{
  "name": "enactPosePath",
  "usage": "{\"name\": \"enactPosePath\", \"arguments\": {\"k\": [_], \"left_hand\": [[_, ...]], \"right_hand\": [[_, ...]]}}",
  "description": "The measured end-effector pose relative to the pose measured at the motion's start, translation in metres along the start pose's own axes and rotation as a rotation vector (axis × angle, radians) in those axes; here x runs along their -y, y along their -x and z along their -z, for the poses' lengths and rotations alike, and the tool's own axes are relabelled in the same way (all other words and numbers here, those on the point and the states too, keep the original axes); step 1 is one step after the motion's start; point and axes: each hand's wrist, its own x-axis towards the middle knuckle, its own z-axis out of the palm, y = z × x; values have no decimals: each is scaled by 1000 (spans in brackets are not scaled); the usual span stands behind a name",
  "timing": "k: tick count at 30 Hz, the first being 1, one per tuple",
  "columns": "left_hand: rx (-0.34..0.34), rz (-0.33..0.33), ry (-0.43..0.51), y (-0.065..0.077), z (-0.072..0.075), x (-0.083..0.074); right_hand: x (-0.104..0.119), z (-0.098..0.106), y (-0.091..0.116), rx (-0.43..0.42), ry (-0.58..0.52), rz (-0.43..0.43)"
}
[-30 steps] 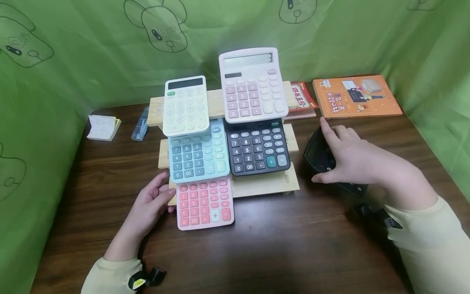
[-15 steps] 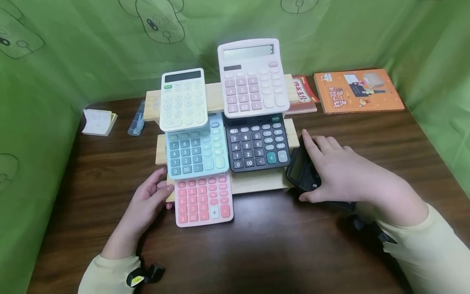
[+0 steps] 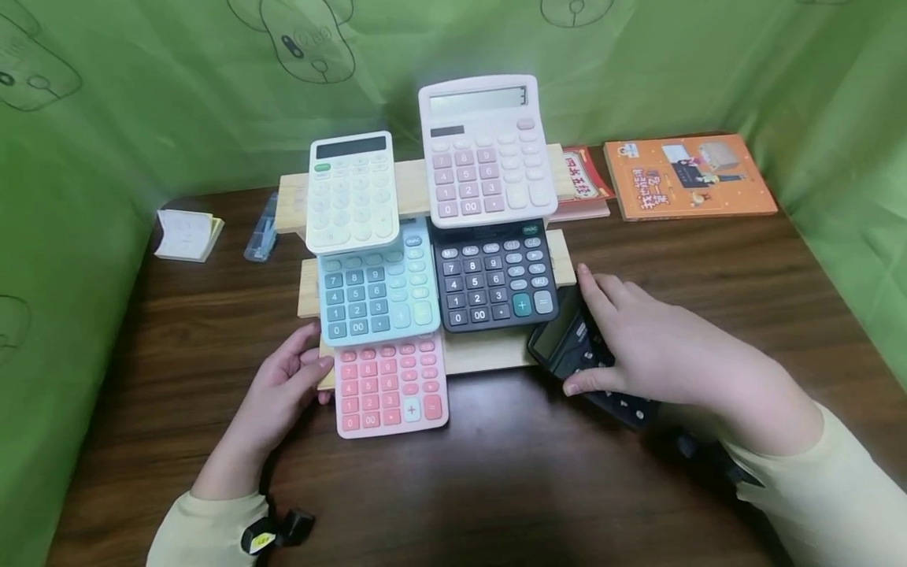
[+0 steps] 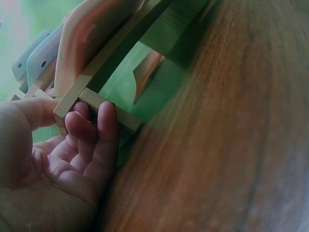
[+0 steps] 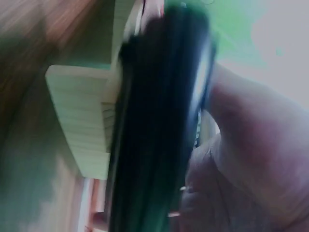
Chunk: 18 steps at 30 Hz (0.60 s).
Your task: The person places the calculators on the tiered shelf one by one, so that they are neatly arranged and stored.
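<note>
My left hand [image 3: 283, 386] grips the lower left corner of a tiered wooden stand [image 3: 489, 351]. In the left wrist view, the thumb and curled fingers close around the stand's corner [image 4: 72, 99]. At the stand's right side, my right hand [image 3: 655, 350] holds a black calculator [image 3: 575, 346] by its edges, tilted, its upper end overlapping the lower tier. Its side [image 5: 154, 121] fills the right wrist view, blurred. On the stand sit a white calculator [image 3: 354, 193], a pale pink one [image 3: 489, 150], a blue one [image 3: 375, 295], a dark grey one [image 3: 496, 276] and a pink one [image 3: 391, 390].
An orange book [image 3: 690, 177] lies at the back right of the brown table [image 3: 496, 488]. A red booklet [image 3: 584, 175] shows behind the stand. At the left are a white notepad [image 3: 187, 235] and a small blue translucent object [image 3: 262, 232]. Green cloth [image 3: 453, 39] surrounds the table.
My right hand has moved left with the black calculator, bringing it from the open table to the stand's right end and turning it somewhat. The left hand stays on the stand's corner.
</note>
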Motion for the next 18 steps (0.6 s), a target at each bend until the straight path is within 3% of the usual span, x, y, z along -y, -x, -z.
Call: {"name": "enactPosePath", "arguments": {"k": [3,9,15,18], "left_hand": [[2,-3,0,-1,0,-1],[-1,-10,-29,-3,0,-3],[7,25,-33,-1,0,-1],[4,13,-40,-1,0,-1]], "right_hand": [[4,4,4,25,-6,-6],[11,5,5,-14,26,-9],[16,-2,6,-4,19,-30],[21,-8,6,-46,8,-46]]}}
